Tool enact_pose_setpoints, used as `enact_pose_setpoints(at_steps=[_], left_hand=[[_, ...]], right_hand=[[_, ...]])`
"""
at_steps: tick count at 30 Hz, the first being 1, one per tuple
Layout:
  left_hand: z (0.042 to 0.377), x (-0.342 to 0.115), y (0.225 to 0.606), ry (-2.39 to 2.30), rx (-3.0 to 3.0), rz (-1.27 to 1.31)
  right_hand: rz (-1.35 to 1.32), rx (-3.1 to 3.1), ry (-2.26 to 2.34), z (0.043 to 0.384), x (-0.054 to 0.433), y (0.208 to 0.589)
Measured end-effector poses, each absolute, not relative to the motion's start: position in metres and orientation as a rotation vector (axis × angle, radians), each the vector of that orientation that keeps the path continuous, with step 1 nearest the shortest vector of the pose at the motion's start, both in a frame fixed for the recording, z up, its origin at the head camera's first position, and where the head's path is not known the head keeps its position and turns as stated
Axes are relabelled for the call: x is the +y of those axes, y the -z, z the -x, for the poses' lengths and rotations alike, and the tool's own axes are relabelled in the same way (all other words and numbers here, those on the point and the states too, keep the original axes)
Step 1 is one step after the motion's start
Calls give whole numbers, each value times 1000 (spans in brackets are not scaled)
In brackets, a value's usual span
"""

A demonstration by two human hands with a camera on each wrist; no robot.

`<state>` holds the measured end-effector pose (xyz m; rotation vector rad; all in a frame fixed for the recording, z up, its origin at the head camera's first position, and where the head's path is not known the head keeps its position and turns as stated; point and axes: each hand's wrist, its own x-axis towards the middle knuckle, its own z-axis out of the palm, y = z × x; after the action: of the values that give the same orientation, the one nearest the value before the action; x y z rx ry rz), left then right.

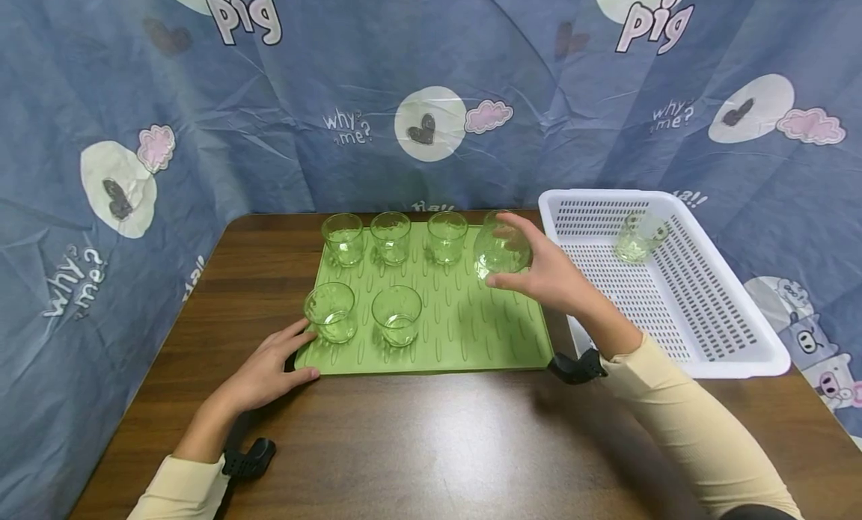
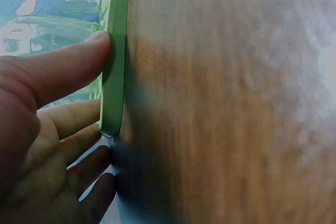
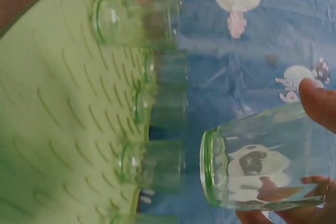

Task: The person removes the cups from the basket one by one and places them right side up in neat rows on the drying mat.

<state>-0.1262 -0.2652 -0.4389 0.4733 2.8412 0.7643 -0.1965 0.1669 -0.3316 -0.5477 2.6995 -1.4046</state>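
Observation:
My right hand (image 1: 548,269) grips a clear drinking glass (image 1: 497,257) between thumb and fingers, raised over the right back part of a green ridged mat (image 1: 458,348). In the right wrist view that held glass (image 3: 252,166) hangs clear of the mat, its thick base toward the ridges. At the mat's front left corner lies my left hand (image 1: 269,366), its thumb touching the front edge and its fingers relaxed along the left side. Nearest to it stands a front-row glass (image 1: 331,314), beside another glass (image 1: 397,318). Several more glasses (image 1: 390,239) line the back edge, one partly hidden behind the held glass.
A white perforated plastic basket (image 1: 734,318) stands on the right of the brown wooden table (image 1: 417,445). Inside it, one glass (image 1: 636,239) leans near the back. A blue printed curtain (image 1: 283,153) hangs behind the table.

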Motion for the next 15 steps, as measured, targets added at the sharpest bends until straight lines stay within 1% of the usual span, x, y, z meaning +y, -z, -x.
enact_pose_setpoints(at_steps=[9,15], left_hand=[[126,-265,438,-761,2848,-474],[126,-264,438,-761,2843,-470]], right_hand=[[458,2728,1383,179,140,342],[455,2722,1433,177,131,355]])
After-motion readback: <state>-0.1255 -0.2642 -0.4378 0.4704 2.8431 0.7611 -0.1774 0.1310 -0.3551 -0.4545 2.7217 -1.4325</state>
